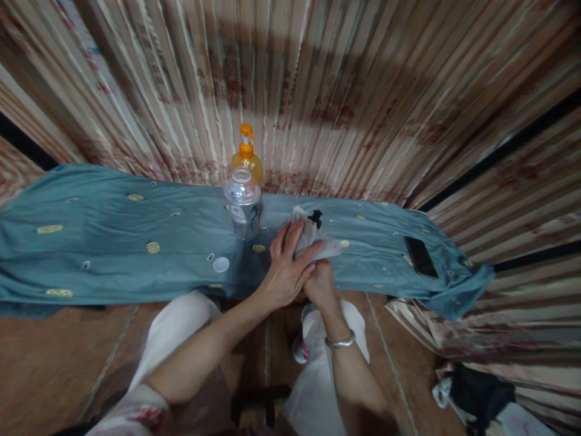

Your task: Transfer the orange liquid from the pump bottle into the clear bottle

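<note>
Left hand (pixel 285 274) overlapping right hand (pixel 320 283), fingers curled, forearms converging.

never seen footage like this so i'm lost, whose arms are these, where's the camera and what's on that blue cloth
The one picture comes from a camera worn on a person's head, looking forward and down, so the two bare arms are the wearer's own. There is no machine. The left hand and right hand together hold a crumpled whitish cloth, both in a closed grip. It sits over a table covered by a blue-green tablecloth. On that stand a clear plastic bottle, an orange pump bottle behind it, a small white cap, and a dark phone at the right.
</note>
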